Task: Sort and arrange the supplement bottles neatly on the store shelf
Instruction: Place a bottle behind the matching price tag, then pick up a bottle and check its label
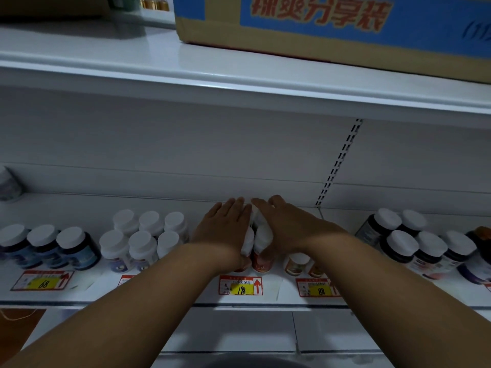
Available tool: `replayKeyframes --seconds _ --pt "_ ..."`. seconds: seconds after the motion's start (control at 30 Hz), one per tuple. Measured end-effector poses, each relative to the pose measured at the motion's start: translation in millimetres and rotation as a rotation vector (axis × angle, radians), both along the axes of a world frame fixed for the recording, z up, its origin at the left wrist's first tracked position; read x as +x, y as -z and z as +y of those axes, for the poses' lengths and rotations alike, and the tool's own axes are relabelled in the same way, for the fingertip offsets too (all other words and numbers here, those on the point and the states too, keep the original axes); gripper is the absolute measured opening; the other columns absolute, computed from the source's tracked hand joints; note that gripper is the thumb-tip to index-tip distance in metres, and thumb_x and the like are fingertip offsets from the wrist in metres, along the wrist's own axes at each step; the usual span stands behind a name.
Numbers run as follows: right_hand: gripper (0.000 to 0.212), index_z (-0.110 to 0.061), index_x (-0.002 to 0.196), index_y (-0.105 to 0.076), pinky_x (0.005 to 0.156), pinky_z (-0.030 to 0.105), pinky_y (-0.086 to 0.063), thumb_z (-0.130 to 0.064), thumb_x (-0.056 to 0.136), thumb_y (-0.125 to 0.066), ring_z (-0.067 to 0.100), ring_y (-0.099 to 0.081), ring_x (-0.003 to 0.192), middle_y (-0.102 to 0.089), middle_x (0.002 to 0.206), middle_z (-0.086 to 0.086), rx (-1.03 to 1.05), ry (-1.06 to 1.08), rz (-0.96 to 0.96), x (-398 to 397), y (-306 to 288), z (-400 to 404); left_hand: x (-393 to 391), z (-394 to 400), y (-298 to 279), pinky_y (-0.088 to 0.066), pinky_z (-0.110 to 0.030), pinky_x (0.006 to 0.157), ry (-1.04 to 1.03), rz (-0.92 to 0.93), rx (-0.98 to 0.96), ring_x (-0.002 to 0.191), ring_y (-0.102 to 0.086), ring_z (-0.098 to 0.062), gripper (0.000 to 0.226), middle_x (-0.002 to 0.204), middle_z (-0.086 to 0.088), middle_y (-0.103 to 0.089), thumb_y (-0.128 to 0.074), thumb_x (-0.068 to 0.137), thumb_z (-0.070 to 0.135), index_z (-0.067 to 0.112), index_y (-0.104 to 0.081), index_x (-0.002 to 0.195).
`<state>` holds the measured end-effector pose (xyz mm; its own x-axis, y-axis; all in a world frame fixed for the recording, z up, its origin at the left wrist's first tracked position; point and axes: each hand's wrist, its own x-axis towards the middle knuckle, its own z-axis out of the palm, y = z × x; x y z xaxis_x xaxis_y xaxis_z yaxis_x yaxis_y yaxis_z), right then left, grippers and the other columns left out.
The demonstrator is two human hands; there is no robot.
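Bottles: red-label group mid-shelf, above 198 tag, squeezed between both hands. Judged midway: white group and dark groups already in tidy rows; right cluster looser. Left hand and right hand flat, fingers straight, pressing caps together from either side. Shelf front edge shows tags.

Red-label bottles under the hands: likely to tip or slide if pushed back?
The red-label bottles look narrow and tall, so probably tippy alone. Both hands flank the cluster, which likely steadies it. The white shelf looks smooth; expect sliding.
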<state>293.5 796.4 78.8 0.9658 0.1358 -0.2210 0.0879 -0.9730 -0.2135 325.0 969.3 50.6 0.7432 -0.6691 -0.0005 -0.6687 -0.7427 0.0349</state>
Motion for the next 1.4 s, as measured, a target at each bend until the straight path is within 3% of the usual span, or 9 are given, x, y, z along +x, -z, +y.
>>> replayKeyframes --seconds 0.13,0.3,0.37,0.43,0.5,0.8,1.1,1.23,1.4 --pt "0.131 -0.034 0.153 0.001 0.112 0.038 -0.03 -0.06 0.055 -0.082 0.026 -0.019 0.144 -0.005 0.16 0.002 0.006 -0.026 -0.034 -1.9 -11.7 -4.7 -3.8 0.8 -8.9 0.007 -0.034 0.117 -0.005 0.015 -0.014 0.148 0.007 -0.02 0.112 0.161 -0.005 0.013 -0.06 0.079 0.065 0.016 0.008 0.153" --pt "0.12 -0.036 0.152 -0.009 0.116 0.036 -0.024 -0.063 0.059 -0.08 0.017 -0.015 0.145 -0.008 0.159 -0.006 0.115 -0.056 -0.093 -9.1 -27.6 0.8 -12.2 16.1 -17.1 -0.001 -0.033 0.117 -0.03 0.03 -0.111 0.148 -0.003 -0.021 0.11 0.162 -0.003 0.003 -0.061 0.077 0.066 0.016 0.001 0.154" --pt "0.105 -0.034 0.151 -0.016 0.115 0.033 -0.025 -0.061 0.068 -0.075 0.015 -0.019 0.142 -0.015 0.156 -0.007 0.169 -0.057 -0.147 -12.3 -29.7 9.4 -19.4 28.4 -19.5 -0.018 -0.04 0.115 -0.046 -0.022 -0.188 0.143 -0.026 -0.029 0.104 0.158 -0.009 -0.021 -0.062 0.074 0.064 0.011 -0.019 0.152" --pt "0.085 -0.029 0.149 -0.026 0.112 0.031 -0.029 -0.055 0.08 -0.067 0.017 -0.029 0.138 -0.027 0.15 -0.003 0.197 -0.054 -0.248 -14.6 -29.7 21.2 -22.9 43.8 -16.6 -0.043 -0.044 0.099 -0.06 -0.095 -0.263 0.117 -0.055 -0.035 0.086 0.135 -0.014 -0.054 -0.06 0.07 0.058 0.006 -0.048 0.138" --pt "0.067 -0.025 0.145 -0.034 0.108 0.03 -0.033 -0.044 0.087 -0.062 0.017 -0.037 0.132 -0.035 0.144 -0.002 0.216 -0.033 -0.338 -17.1 -29.8 37.5 -27.4 62.9 -17.2 -0.051 -0.039 0.081 -0.126 -0.151 -0.332 0.094 -0.062 -0.032 0.067 0.111 -0.01 -0.064 -0.057 0.069 0.05 0.009 -0.061 0.121" --pt "0.048 -0.016 0.13 -0.054 0.09 0.018 -0.033 -0.034 0.087 -0.064 0.02 -0.051 0.116 -0.052 0.126 0.004 0.261 -0.033 -0.57 -12.7 -32.7 190.6 -36.9 204.8 -25.0 -0.05 -0.042 0.081 -0.277 -0.175 -0.392 0.096 -0.059 -0.029 0.053 0.11 -0.007 -0.063 -0.053 0.08 0.046 0.015 -0.057 0.122" --pt "0.04 -0.02 0.125 -0.053 0.083 0.021 -0.038 -0.038 0.09 -0.06 0.012 -0.052 0.107 -0.048 0.125 -0.003 0.439 -0.105 -0.489 15.5 -32.4 402.2 -41.6 406.8 -23.5 -0.047 -0.037 0.072 -0.398 -0.17 -0.333 0.089 -0.058 -0.026 0.04 0.099 -0.003 -0.062 -0.062 0.079 0.04 0.018 -0.059 0.113" --pt "0.039 -0.023 0.126 -0.051 0.089 0.031 -0.045 -0.041 0.091 -0.057 0.014 -0.051 0.108 -0.046 0.127 -0.004 0.38 -0.154 -0.453 41.9 -36.7 449.1 -24.3 444.4 -22.4 -0.047 -0.038 0.072 -0.437 -0.175 -0.348 0.089 -0.059 -0.027 0.04 0.099 -0.004 -0.064 -0.059 0.078 0.038 0.016 -0.062 0.111" --pt "0.037 -0.02 0.122 -0.052 0.084 0.03 -0.045 -0.039 0.091 -0.058 0.018 -0.054 0.104 -0.049 0.121 0.002 0.314 -0.221 -0.448 107.8 -35.8 490.6 9.9 472.9 -15.4 -0.049 -0.042 0.076 -0.476 -0.231 -0.425 0.094 -0.059 -0.029 0.042 0.107 -0.006 -0.064 -0.054 0.082 0.037 0.013 -0.064 0.114"
